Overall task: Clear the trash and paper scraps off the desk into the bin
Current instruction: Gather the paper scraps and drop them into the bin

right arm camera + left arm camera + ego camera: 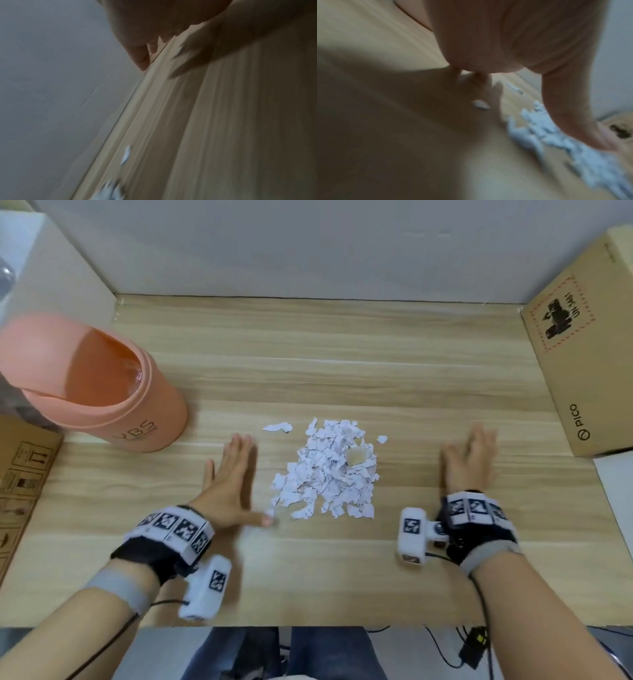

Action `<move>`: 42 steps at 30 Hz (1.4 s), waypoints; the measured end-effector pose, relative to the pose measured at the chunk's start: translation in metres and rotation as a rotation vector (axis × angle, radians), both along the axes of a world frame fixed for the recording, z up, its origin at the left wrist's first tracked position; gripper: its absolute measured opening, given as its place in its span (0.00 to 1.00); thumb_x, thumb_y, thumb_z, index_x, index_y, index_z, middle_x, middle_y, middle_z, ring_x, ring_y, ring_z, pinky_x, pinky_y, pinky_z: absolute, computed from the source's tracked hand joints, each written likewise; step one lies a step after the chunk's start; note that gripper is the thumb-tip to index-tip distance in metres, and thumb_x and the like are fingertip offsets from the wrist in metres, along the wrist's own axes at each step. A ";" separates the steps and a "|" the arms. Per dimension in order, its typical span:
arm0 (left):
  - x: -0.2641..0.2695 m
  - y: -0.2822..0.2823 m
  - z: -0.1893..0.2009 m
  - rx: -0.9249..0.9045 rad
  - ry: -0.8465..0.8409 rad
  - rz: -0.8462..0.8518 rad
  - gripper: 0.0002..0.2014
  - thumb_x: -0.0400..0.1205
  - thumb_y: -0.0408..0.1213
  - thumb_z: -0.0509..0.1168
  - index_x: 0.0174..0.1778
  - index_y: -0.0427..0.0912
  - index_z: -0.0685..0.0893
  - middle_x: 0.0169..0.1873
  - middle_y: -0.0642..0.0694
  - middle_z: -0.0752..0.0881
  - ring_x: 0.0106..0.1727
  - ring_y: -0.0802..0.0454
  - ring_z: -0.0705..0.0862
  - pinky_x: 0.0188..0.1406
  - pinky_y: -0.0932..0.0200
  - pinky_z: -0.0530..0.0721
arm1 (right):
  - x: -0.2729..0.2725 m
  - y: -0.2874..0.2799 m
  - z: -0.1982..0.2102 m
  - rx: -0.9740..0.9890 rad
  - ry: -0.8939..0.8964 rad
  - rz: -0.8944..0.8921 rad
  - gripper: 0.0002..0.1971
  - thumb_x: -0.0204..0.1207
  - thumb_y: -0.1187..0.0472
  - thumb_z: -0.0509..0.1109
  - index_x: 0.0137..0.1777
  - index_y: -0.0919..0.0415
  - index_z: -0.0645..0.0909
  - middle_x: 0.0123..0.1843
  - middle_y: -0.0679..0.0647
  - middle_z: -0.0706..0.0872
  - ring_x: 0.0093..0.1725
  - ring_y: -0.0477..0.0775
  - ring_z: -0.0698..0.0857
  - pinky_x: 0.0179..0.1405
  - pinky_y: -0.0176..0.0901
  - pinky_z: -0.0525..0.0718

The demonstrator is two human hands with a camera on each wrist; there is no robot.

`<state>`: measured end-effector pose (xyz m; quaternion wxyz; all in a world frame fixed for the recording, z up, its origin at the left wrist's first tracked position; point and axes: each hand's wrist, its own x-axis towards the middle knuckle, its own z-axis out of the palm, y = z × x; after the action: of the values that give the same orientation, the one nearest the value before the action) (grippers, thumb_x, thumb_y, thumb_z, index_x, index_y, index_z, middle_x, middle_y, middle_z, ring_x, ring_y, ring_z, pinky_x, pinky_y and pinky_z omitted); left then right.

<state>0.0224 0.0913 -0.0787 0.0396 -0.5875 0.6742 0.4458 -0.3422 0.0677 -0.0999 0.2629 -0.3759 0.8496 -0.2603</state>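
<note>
A heap of torn white paper scraps [327, 474] lies mid-desk, with a yellowish crumpled bit [357, 455] on its right side. Loose scraps [277, 426] lie just beyond it. My left hand [230, 474] rests flat on the desk left of the heap, fingers straight, thumb tip near the heap's lower left corner. My right hand [471, 458] lies flat to the right, well apart from the heap. The salmon-pink bin [102, 385] stands at the desk's left. The left wrist view shows the blurred heap [565, 142] beside my thumb; the right wrist view shows blurred scraps [126, 155].
A large cardboard box [579, 344] stands against the desk's right side. Another cardboard box [20, 481] lies at the left edge by the bin. A grey wall runs behind the wooden desk [325, 354]. Cables hang below the front edge.
</note>
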 end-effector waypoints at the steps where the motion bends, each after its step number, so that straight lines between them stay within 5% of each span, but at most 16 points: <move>1: 0.007 0.007 -0.003 0.009 -0.070 -0.055 0.75 0.42 0.76 0.68 0.69 0.57 0.19 0.73 0.53 0.18 0.72 0.57 0.15 0.71 0.49 0.20 | -0.009 0.002 0.000 0.061 0.004 -0.002 0.32 0.77 0.53 0.61 0.79 0.50 0.54 0.84 0.51 0.46 0.83 0.52 0.45 0.81 0.60 0.39; 7: -0.024 0.003 -0.011 -0.012 -0.247 -0.203 0.65 0.58 0.74 0.63 0.66 0.53 0.17 0.70 0.50 0.16 0.71 0.50 0.16 0.70 0.37 0.21 | 0.045 0.010 -0.002 0.095 -0.007 0.527 0.32 0.79 0.45 0.56 0.80 0.48 0.46 0.84 0.45 0.44 0.82 0.45 0.39 0.78 0.47 0.32; 11: -0.064 -0.017 -0.013 -0.062 -0.230 -0.274 0.56 0.70 0.67 0.61 0.65 0.52 0.17 0.71 0.47 0.17 0.70 0.51 0.16 0.70 0.33 0.23 | 0.097 0.016 -0.002 0.115 -0.084 0.786 0.45 0.65 0.27 0.48 0.79 0.46 0.39 0.79 0.36 0.36 0.76 0.38 0.32 0.74 0.46 0.26; 17: -0.064 -0.037 0.023 -0.073 -0.003 -0.154 0.64 0.64 0.60 0.73 0.67 0.56 0.19 0.73 0.48 0.18 0.75 0.52 0.20 0.73 0.38 0.25 | 0.105 0.016 0.004 0.107 -0.201 0.811 0.59 0.57 0.38 0.72 0.79 0.50 0.36 0.81 0.41 0.37 0.81 0.43 0.36 0.77 0.46 0.29; 21: -0.027 -0.052 0.083 -0.371 0.120 -0.039 0.50 0.72 0.53 0.71 0.80 0.56 0.41 0.81 0.52 0.34 0.82 0.58 0.35 0.80 0.42 0.34 | 0.099 0.016 0.014 0.105 -0.263 0.756 0.64 0.53 0.48 0.83 0.77 0.42 0.34 0.82 0.43 0.34 0.81 0.43 0.38 0.83 0.59 0.42; 24: 0.009 -0.065 0.130 -0.697 0.098 0.148 0.42 0.75 0.51 0.68 0.80 0.55 0.51 0.83 0.52 0.50 0.80 0.63 0.50 0.79 0.44 0.40 | 0.111 0.011 0.022 0.201 -0.020 0.955 0.67 0.49 0.44 0.83 0.67 0.27 0.25 0.76 0.37 0.25 0.79 0.41 0.33 0.81 0.63 0.36; 27: 0.051 -0.075 0.159 -0.915 0.085 0.361 0.44 0.72 0.46 0.69 0.81 0.51 0.51 0.82 0.46 0.57 0.81 0.55 0.58 0.80 0.42 0.52 | 0.126 0.000 0.027 0.326 0.253 1.163 0.65 0.51 0.38 0.79 0.64 0.26 0.21 0.74 0.40 0.20 0.79 0.45 0.31 0.78 0.67 0.38; 31: 0.107 -0.083 0.153 -0.888 -0.057 0.563 0.45 0.72 0.43 0.73 0.80 0.52 0.54 0.83 0.46 0.55 0.83 0.49 0.54 0.81 0.43 0.52 | 0.141 -0.009 0.017 0.302 0.434 1.202 0.47 0.61 0.34 0.71 0.74 0.27 0.44 0.83 0.42 0.36 0.82 0.54 0.42 0.75 0.65 0.49; 34: 0.128 -0.082 0.131 -0.690 -0.062 0.659 0.43 0.68 0.43 0.76 0.78 0.51 0.62 0.79 0.41 0.63 0.80 0.44 0.61 0.79 0.46 0.58 | 0.153 -0.010 0.016 0.214 0.410 1.053 0.31 0.68 0.52 0.73 0.69 0.35 0.65 0.80 0.47 0.56 0.77 0.57 0.56 0.67 0.57 0.60; 38: 0.127 -0.077 0.118 -0.612 -0.014 0.709 0.35 0.69 0.39 0.75 0.72 0.51 0.71 0.71 0.43 0.75 0.71 0.42 0.73 0.72 0.50 0.68 | 0.159 -0.017 0.018 0.187 0.350 1.003 0.27 0.67 0.75 0.67 0.62 0.48 0.73 0.71 0.53 0.68 0.69 0.57 0.69 0.61 0.53 0.66; 42: 0.107 -0.076 0.117 -0.544 0.033 0.696 0.41 0.67 0.40 0.77 0.75 0.49 0.65 0.74 0.42 0.72 0.72 0.42 0.71 0.72 0.49 0.68 | 0.153 -0.029 0.019 0.237 0.250 1.038 0.23 0.70 0.78 0.61 0.62 0.58 0.74 0.61 0.61 0.74 0.58 0.62 0.77 0.47 0.42 0.70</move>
<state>0.1297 0.0152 0.0387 -0.2798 -0.7614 0.5295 0.2482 -0.1891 0.0391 -0.0805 0.2944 -0.7417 0.6008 0.0479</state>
